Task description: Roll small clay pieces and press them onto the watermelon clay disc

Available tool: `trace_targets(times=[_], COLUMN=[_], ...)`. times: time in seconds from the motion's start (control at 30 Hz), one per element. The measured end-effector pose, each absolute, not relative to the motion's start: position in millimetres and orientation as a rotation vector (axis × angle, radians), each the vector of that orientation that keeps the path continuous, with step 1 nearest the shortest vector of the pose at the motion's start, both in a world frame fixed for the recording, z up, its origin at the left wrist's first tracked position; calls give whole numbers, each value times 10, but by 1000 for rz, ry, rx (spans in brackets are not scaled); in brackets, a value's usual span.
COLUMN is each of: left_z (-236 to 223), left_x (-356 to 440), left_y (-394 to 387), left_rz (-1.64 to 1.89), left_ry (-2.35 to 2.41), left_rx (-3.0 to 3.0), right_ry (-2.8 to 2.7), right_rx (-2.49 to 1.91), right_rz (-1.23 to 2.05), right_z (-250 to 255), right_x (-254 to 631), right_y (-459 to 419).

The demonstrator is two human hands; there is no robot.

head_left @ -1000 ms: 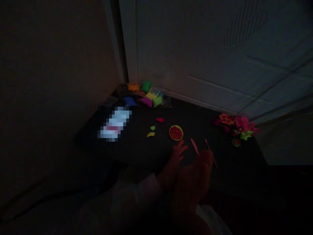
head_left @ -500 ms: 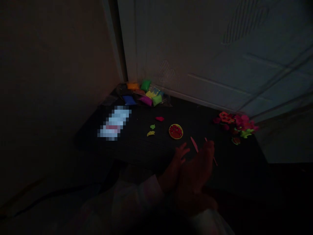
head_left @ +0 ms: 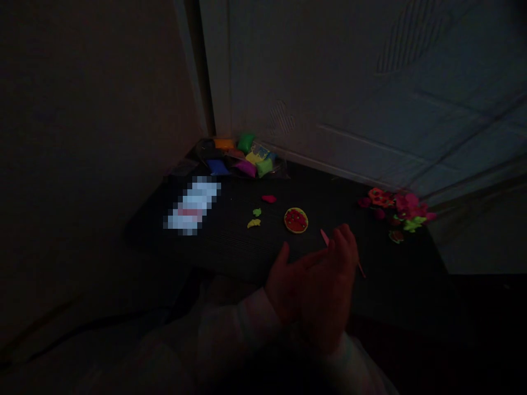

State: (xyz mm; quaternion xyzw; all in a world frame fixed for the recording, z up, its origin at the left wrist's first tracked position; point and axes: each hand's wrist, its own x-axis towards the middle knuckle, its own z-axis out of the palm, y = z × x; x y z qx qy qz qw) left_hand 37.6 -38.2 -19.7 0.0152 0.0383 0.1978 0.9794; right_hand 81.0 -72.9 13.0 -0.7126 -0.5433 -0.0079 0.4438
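Note:
It is very dark. My left hand and my right hand meet palm to palm above the near edge of a dark table. Their fingers are stretched out. Whether anything lies between the palms is hidden. Just beyond the fingertips lies a pink stick tool, and a second pink tool shows to the right of my right hand. A round red clay disc with a yellow rim sits a little further back.
Small yellow, green and red clay bits lie left of the disc. Several coloured clay bags are piled in the back corner. Clay flowers sit at the right. A pale door rises behind.
My right hand has slid forward over my left. The left hand has turned from spread fingers to palm against the right palm, thumb up.

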Motion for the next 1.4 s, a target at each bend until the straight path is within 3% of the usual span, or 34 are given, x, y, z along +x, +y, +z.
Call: trace_targets(times=[0.1, 0.37, 0.63, 0.83, 1.4], left_z=[-190, -206, -270, -298, -426], left_x=[357, 361, 247, -9, -116], left_y=[-349, -211, -86, 187, 186], left_rz=[434, 536, 771, 1024, 1051], left_ry=[55, 262, 459, 652, 716], left_rx=[-109, -72, 211, 359, 321], right_ry=[-1234, -1734, -1683, -1738, -2233], right_rx=[-1578, -1778, -1809, -1895, -1568], right_rz=[63, 78, 281, 187, -441], right_z=[231, -90, -273, -462, -767], right_x=[952, 1088, 1195, 1429, 1727], right_y=[-855, -1012, -841, -745, -883])
